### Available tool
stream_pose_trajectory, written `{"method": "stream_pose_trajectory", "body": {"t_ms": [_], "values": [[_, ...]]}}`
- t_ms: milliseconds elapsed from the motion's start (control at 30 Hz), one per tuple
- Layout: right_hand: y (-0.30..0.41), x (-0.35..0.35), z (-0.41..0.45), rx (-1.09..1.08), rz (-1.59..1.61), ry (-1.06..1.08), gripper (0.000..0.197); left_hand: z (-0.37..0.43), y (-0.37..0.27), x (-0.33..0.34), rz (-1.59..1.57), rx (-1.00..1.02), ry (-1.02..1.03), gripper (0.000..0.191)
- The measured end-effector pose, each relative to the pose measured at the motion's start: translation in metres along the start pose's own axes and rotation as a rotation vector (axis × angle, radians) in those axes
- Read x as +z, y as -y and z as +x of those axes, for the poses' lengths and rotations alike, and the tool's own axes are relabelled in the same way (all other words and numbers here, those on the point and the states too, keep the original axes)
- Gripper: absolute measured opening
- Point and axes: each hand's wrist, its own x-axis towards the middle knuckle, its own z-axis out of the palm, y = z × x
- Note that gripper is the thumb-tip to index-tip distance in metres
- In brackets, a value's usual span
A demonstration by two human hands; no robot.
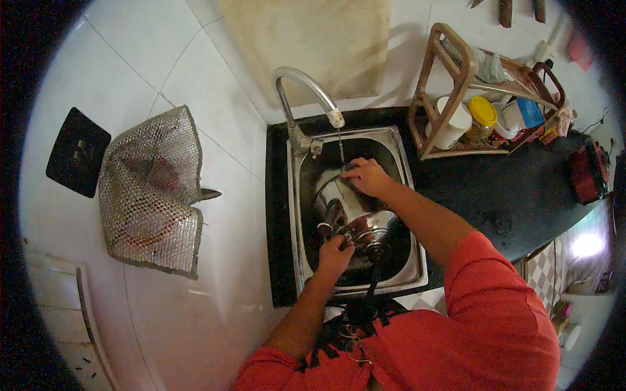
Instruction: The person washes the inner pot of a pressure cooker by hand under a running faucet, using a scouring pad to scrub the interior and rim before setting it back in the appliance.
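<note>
Water runs in a thin stream from the faucet into a stainless steel sink. My right hand is under the stream, its fingers bent at the rim of a shiny metal vessel; whether it holds anything small is unclear. Lower in the basin, my left hand pinches a small part at the edge of the metalware, perhaps a handle or rim. A metal bowl or pot lies close to the left fingers. Reflections and shadow hide where one piece ends and another begins.
Right of the sink, a brown two-tier rack holds a white container, a yellow-lidded jar and a cloth. A red object sits farther along the black counter. A silvery bubble-textured sheet hangs on the left wall.
</note>
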Motion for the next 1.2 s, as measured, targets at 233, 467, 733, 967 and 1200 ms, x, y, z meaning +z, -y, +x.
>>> {"method": "stream_pose_trajectory", "body": {"t_ms": [233, 467, 733, 967, 1200], "values": [[0.052, -0.005, -0.021, -0.330, 0.161, -0.094, 0.030, -0.008, 0.009, -0.009, 0.066, -0.134, 0.057, 0.022], [0.019, 0.015, 0.004, 0.147, 0.022, -0.222, 0.029, -0.008, -0.010, -0.001, -0.115, -0.137, 0.063, 0.020], [0.047, -0.010, -0.017, 0.108, 0.009, -0.133, 0.034, -0.020, -0.008, 0.005, -0.446, -0.185, -0.003, 0.024], [0.050, 0.001, -0.024, 0.142, -0.075, -0.208, 0.034, -0.018, 0.020, 0.019, -0.306, -0.168, -0.052, 0.027], [0.031, -0.023, -0.030, 0.290, -0.071, -0.079, 0.035, -0.021, -0.023, 0.001, -0.086, -0.317, 0.092, 0.056]]}}
